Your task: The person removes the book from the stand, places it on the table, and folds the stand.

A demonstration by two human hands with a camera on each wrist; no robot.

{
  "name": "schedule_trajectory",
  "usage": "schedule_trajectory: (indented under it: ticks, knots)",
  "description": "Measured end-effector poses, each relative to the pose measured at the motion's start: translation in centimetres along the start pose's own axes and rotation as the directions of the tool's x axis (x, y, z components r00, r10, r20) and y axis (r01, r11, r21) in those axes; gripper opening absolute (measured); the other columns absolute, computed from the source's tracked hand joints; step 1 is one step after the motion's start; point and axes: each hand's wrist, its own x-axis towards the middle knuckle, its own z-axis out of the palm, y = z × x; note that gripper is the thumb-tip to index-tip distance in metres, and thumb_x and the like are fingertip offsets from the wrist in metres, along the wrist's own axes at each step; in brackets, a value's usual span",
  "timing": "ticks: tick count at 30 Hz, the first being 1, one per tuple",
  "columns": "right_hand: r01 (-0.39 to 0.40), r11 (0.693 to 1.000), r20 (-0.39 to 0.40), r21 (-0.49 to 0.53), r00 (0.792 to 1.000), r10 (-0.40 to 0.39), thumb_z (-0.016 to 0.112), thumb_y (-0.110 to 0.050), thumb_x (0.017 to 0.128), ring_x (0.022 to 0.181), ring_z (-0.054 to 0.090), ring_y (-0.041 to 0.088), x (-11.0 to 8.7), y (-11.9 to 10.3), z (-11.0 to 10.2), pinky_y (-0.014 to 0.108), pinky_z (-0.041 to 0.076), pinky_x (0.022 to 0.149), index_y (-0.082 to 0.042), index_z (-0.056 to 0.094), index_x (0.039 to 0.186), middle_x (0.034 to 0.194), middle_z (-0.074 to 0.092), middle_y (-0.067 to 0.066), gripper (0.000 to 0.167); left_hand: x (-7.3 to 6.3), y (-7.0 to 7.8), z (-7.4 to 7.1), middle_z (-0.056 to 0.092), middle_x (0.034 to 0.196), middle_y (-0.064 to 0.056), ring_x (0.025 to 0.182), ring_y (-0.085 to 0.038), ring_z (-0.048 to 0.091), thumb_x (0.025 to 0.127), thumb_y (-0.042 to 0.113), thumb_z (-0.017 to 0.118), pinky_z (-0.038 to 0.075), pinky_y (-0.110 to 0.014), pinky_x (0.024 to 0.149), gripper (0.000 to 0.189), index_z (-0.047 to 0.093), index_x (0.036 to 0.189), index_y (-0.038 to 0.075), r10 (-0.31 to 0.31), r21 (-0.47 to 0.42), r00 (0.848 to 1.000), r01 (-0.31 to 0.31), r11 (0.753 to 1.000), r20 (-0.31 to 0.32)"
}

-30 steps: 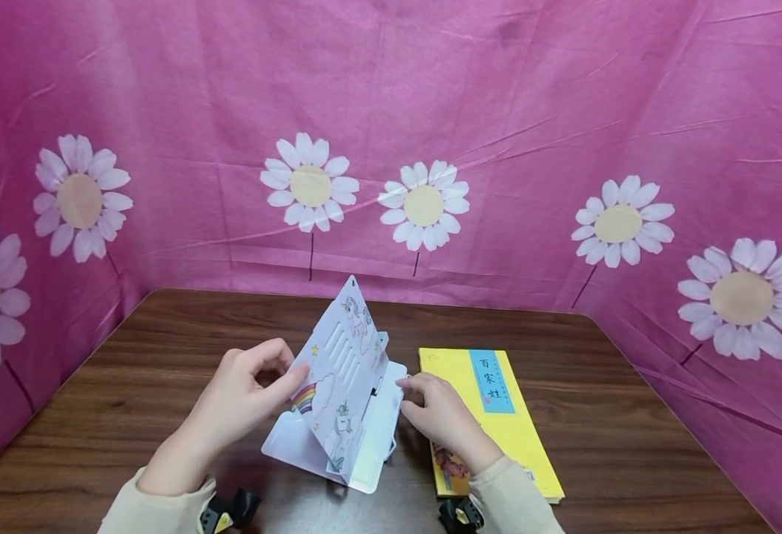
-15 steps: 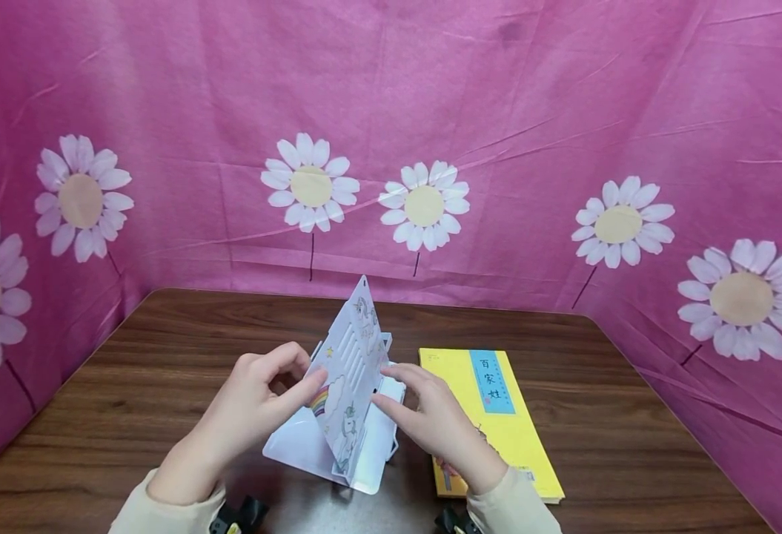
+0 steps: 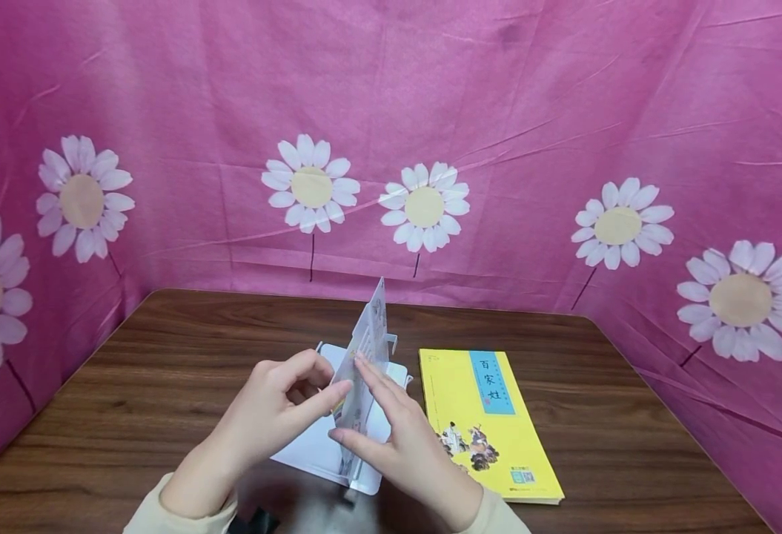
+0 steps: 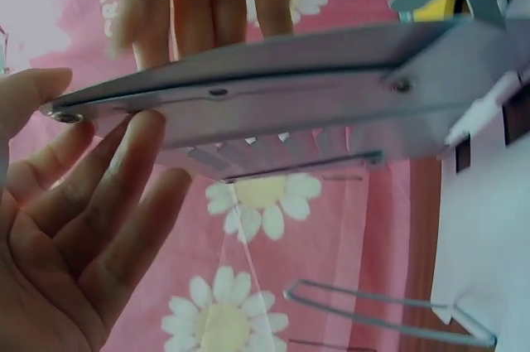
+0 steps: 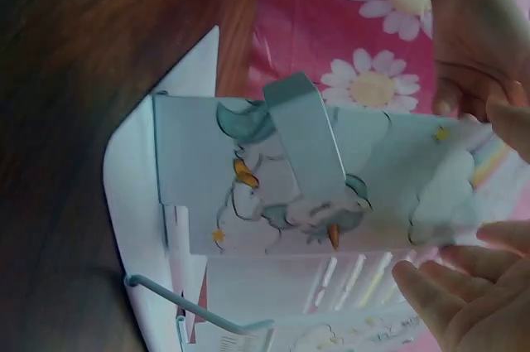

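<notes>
A white metal book stand (image 3: 372, 326) printed with unicorns and a rainbow stands on the table, its slotted panel raised nearly upright over the flat base plate (image 3: 310, 449). My left hand (image 3: 270, 415) pinches the panel's left edge between thumb and fingers. Against the panel's printed face, the fingers of my right hand (image 3: 411, 437) lie extended. In the left wrist view, the panel's underside (image 4: 273, 108) shows rivets, and a wire loop (image 4: 389, 306) sticks out from the base. A bent page-holder tab (image 5: 306, 137) stands off the printed side in the right wrist view.
Right of the stand, a yellow book (image 3: 491, 423) with a blue title strip lies flat on the brown wooden table (image 3: 604, 415). A pink cloth (image 3: 511, 96) with white daisies hangs behind and beside the table.
The panel has swung rightward and steeper, with my left hand following its edge. My right hand has moved left from the base's right edge onto the panel's face, uncovering more of the book.
</notes>
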Motion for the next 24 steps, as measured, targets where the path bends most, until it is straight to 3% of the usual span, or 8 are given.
schedule_trajectory:
  ticks: [3, 8, 10, 17, 20, 24]
  knots:
    - [0.051, 0.997, -0.047, -0.052, 0.997, -0.053, 0.082, -0.022, 0.082, 0.139, 0.047, 0.026, -0.1, 0.1, 0.2, 0.05, 0.046, 0.106, -0.013, 0.042, 0.151, 0.154, 0.045, 0.006, 0.08, 0.1, 0.5, 0.4, 0.066, 0.07, 0.012, 0.06, 0.005, 0.056, 0.086, 0.009, 0.074, 0.051, -0.017, 0.054, 0.013, 0.063, 0.084, 0.017, 0.037, 0.024, 0.999, -0.036, 0.999, -0.02]
    - [0.049, 0.997, -0.061, -0.063, 0.997, -0.053, 0.082, -0.014, 0.08, 0.137, 0.049, 0.027, -0.2, 0.0, 0.3, 0.048, 0.047, 0.105, -0.012, 0.04, 0.151, 0.153, 0.045, 0.009, 0.083, 0.2, 1.0, 1.0, 0.065, 0.07, 0.013, 0.063, 0.006, 0.059, 0.081, 0.004, 0.075, 0.05, -0.012, 0.057, 0.018, 0.062, 0.082, 0.017, 0.15, 0.123, 0.983, -0.136, 0.983, -0.11]
    - [0.037, 0.997, -0.059, -0.065, 0.997, -0.04, 0.081, -0.014, 0.08, 0.137, 0.049, 0.027, -0.3, -0.1, 0.3, 0.048, 0.048, 0.104, -0.013, 0.038, 0.153, 0.153, 0.045, 0.008, 0.085, 0.2, 1.1, 1.3, 0.066, 0.069, 0.013, 0.063, 0.005, 0.059, 0.08, 0.004, 0.076, 0.05, -0.011, 0.056, 0.018, 0.063, 0.08, 0.017, 0.166, 0.144, 0.975, -0.145, 0.979, -0.147]
    - [0.044, 0.983, -0.115, -0.176, 0.991, -0.065, 0.083, -0.014, 0.078, 0.131, 0.055, 0.027, -0.5, -0.6, 0.1, 0.05, 0.051, 0.1, -0.007, 0.035, 0.153, 0.145, 0.054, 0.011, 0.09, 0.2, 1.6, 3.2, 0.07, 0.069, 0.01, 0.063, 0.001, 0.065, 0.077, 0.001, 0.078, 0.055, -0.014, 0.061, 0.018, 0.067, 0.077, 0.015, 0.137, 0.09, 0.959, -0.118, 0.989, -0.249]
    - [0.038, 0.971, -0.126, -0.235, 0.99, -0.069, 0.083, -0.011, 0.077, 0.13, 0.056, 0.026, -0.5, -0.9, -0.1, 0.048, 0.052, 0.099, -0.003, 0.036, 0.152, 0.143, 0.055, 0.013, 0.088, 0.2, 1.8, 3.9, 0.071, 0.069, 0.007, 0.062, 0.001, 0.066, 0.076, 0.002, 0.08, 0.054, -0.014, 0.06, 0.017, 0.068, 0.078, 0.014, 0.106, 0.034, 0.962, -0.101, 0.994, -0.253]
    - [0.024, 0.962, -0.129, -0.272, 0.99, -0.061, 0.082, -0.008, 0.076, 0.127, 0.058, 0.025, -0.4, -1.2, -0.6, 0.045, 0.054, 0.097, -0.003, 0.04, 0.15, 0.141, 0.058, 0.013, 0.085, 0.0, 2.0, 4.1, 0.072, 0.072, 0.007, 0.062, 0.003, 0.065, 0.078, 0.007, 0.082, 0.054, -0.014, 0.058, 0.015, 0.069, 0.079, 0.014, 0.047, -0.007, 0.977, -0.05, 0.999, -0.209]
